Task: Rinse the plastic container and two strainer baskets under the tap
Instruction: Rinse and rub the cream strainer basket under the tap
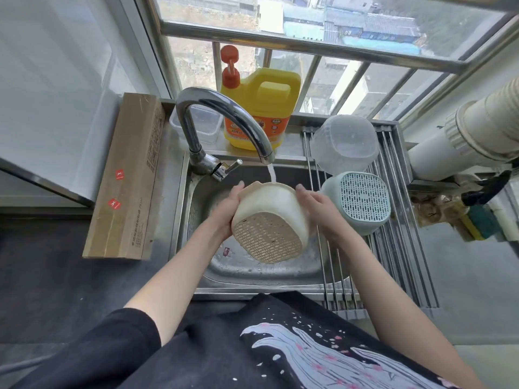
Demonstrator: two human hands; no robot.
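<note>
I hold the cream strainer basket (pixel 271 221) over the sink (pixel 196 220), tipped so its mouth faces far toward the tap (pixel 224 122) and its perforated base faces me. That tilt lets the running stream (pixel 271 173) fall onto the far rim and, as I judge it, run through the inside and out of the holes. My left hand (pixel 227 209) cups the left wall with fingers curled round it, fingertips at the rim; my right hand (pixel 317 209) presses the right wall the same way, so the basket is clamped between both palms and I can turn it.

The other two pieces sit on the rod drying rack (pixel 393 248) at the right: the clear plastic container (pixel 345 147) farther off, turned over so it drains, and the pale green strainer basket (pixel 362 200) nearer, base up, just beside my right hand. So this looks like the last piece to rinse.

Room is tight on the right, where the green basket crowds my wrist. On the left the sink wall is near my knuckles, and the tap lever (pixel 229 168) juts out just beyond my left fingertips. The spout hangs close above the rim, so lifting is limited; the freest room is down into the basin and back toward me
</note>
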